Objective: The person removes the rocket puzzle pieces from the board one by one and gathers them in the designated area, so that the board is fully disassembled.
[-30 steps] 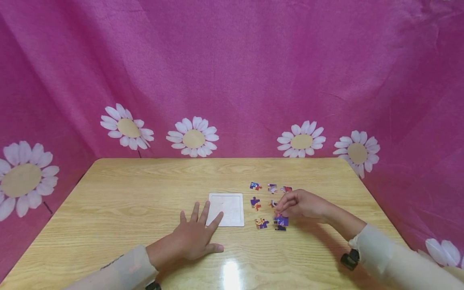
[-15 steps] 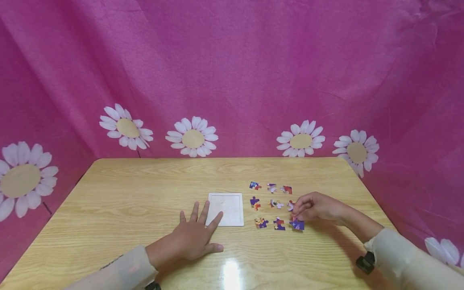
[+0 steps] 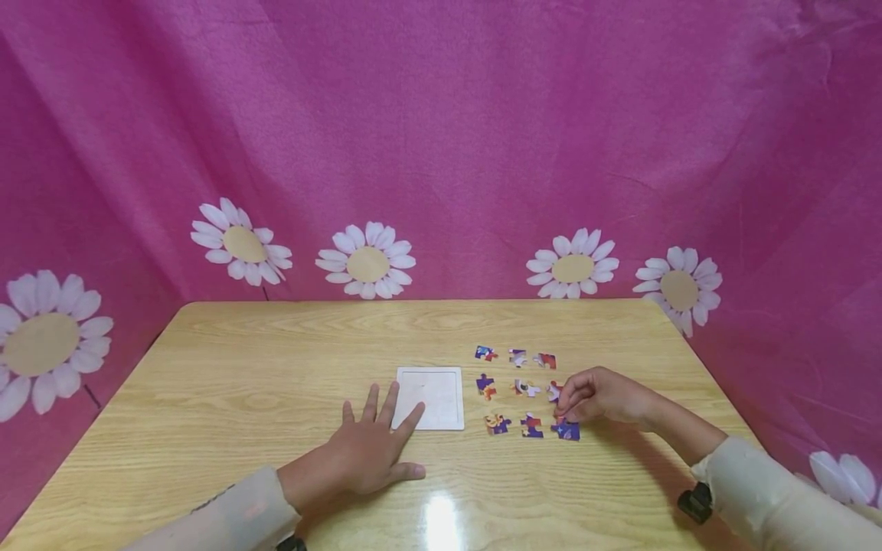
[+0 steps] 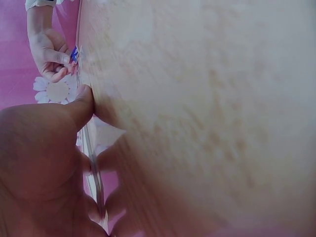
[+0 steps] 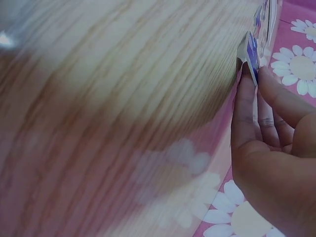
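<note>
In the head view my left hand lies flat with its fingers spread, the index finger over the left edge of a square white puzzle tray. My right hand pinches a purple jigsaw piece by its edge at the near right of the group of pieces. In the right wrist view that jigsaw piece shows between thumb and finger, low against the table. Beside it lie a purple and red piece and a piece partly hidden by the fingers.
More picture pieces sit in loose rows right of the tray, among them a yellow and purple one, a white one and a red one. The wooden table meets a pink flowered curtain at its back and sides.
My right hand has moved right with the purple jigsaw piece, from over the middle column to the right end of the near row, and lowered it there. The left hand has stayed still.
</note>
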